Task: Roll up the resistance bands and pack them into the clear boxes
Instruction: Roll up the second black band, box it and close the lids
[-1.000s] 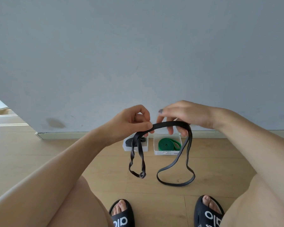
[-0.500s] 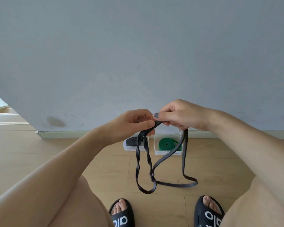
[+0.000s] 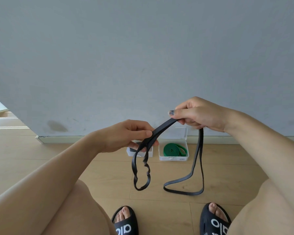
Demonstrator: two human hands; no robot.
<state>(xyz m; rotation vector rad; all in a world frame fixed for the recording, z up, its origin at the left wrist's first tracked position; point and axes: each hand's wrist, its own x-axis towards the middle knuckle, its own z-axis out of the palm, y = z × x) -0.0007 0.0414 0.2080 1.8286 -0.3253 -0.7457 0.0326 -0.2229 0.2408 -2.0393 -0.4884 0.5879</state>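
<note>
Black band [image 3: 164, 129] doubled, taut span rising from left hand [image 3: 126, 135] to right hand [image 3: 199, 114]; both grips pinch it. Loops dangle below each hand; left box [image 3: 139, 152] nearer left hand.

Colours of the bands, boxes and surroundings.
Black band [image 3: 163, 128]; green band [image 3: 175, 149] coiled in a clear box [image 3: 173, 158]; grey wall [image 3: 143, 56]; pale wood-grain floor [image 3: 95, 168]; black slides [image 3: 214, 221] with white lettering.
</note>
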